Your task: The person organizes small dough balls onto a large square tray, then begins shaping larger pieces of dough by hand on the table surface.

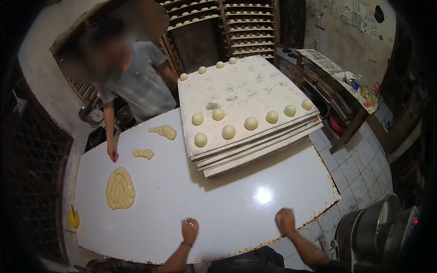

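My left hand [190,229] is closed with curled fingers on the white table [232,214] near its front edge; what lies under the fingers, if anything, is hidden. My right hand [285,222] is likewise curled down on the tabletop near the right edge, its palm out of sight. To the left lie a large coiled mass of cut dough pieces [120,189], a short segmented strip [143,154] and a twisted piece [164,132]. Pale round dough balls [251,123] line two edges of stacked floured boards [241,86] on the table's back right.
A co-worker [136,77] at the back left reaches toward the table, holding something small and pink. Behind are racks of dough balls [250,27]. A cluttered side bench [327,63] stands right, a metal machine [368,227] at lower right, a yellow object [74,219] at far left.
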A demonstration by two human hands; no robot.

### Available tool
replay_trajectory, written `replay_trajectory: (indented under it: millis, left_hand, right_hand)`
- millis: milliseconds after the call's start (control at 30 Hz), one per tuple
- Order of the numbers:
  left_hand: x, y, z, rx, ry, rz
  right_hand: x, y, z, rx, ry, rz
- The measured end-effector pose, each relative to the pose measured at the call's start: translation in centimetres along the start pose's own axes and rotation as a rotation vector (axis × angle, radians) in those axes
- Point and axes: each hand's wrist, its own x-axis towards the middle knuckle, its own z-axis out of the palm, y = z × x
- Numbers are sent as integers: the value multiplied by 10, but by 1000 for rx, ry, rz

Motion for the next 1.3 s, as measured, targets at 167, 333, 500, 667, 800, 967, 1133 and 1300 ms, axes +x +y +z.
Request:
replay_trajectory:
  millis: [167, 333, 500, 667, 800, 967, 1133, 1300]
  left_hand:
    - [38, 57, 20, -260, 33, -287]
    - [11, -8, -25, -72, 16, 166]
    - [36, 27, 27, -98, 30, -181]
    - [23, -47, -19, -55, -199, 150]
    - [76, 12, 3, -368, 5, -211]
    - [26, -31, -46, -208, -121, 280]
    - [75, -17, 3, -233, 155, -315]
    - [11, 14, 1, -376, 122, -297]
  right_hand:
    - [44, -50, 41, -74, 282, 391]
    - [-8, -38, 12, -65, 198, 69]
    - [28, -71, 62, -96, 370, 384]
    - [-19, -58, 33, -131, 237, 301]
    - [23, -94, 62, -147, 509, 345]
    - [-38, -104, 50, 17, 358, 316]
    - [33, -71, -23, 1338, 520, 1020]
    - [181, -61, -128, 1284, 195, 405]
